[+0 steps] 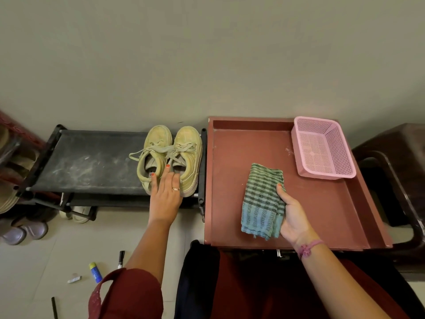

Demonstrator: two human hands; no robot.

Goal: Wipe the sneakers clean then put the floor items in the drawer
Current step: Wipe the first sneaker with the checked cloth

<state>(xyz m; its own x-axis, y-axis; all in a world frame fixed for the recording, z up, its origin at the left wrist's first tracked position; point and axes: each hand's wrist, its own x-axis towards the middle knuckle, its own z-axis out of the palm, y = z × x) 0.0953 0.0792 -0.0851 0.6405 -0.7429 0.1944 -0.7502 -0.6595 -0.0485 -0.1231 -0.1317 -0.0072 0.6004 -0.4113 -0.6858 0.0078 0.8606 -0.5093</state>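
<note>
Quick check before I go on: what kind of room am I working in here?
Most likely a home entryway or shoe-storage corner. A black fabric-topped shoe rack stands against the wall with worn yellow-green lace-up sneakers on it, more footwear sits on the tiled floor, and a reddish-brown open drawer adjoins it.

sneakers (170, 157): yellowish pair, laced, side by side on the black rack, toes to the wall
cloth (262, 201): green checked, folded, over the drawer
drawer (230, 180): reddish, pulled open
floor items: marker (121, 259), blue tube (95, 272), small white piece (74, 279)
</note>
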